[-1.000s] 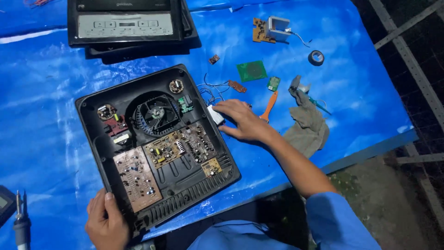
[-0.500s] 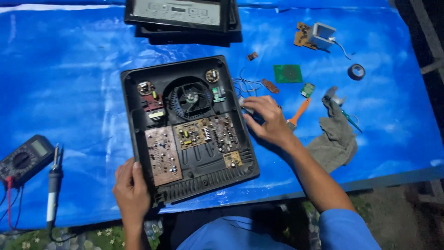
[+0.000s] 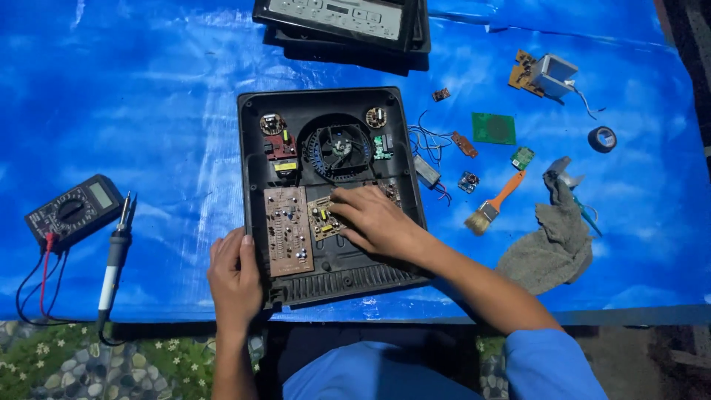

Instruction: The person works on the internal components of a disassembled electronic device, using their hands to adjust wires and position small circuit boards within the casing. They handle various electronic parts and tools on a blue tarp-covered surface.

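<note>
An opened black appliance base [image 3: 400,148] lies on a blue sheet, showing a round fan [image 3: 338,150] and two brown circuit boards. My left hand [image 3: 235,278] rests flat on the base's near left corner, beside the larger brown board [image 3: 286,230]. My right hand [image 3: 376,221] lies palm down inside the base, its fingers spread over the smaller circuit board [image 3: 321,217] and covering most of it. Neither hand holds anything that I can see.
A multimeter [image 3: 73,211] with leads and a soldering iron [image 3: 115,255] lie at the left. Another black appliance panel [image 3: 344,22] sits at the back. Small boards, a paintbrush [image 3: 492,205], a grey rag [image 3: 552,241] and a tape roll [image 3: 601,138] lie to the right.
My right hand has moved from the base's right edge onto the smaller board inside it. The base now lies squarer to me, and my view has shifted left.
</note>
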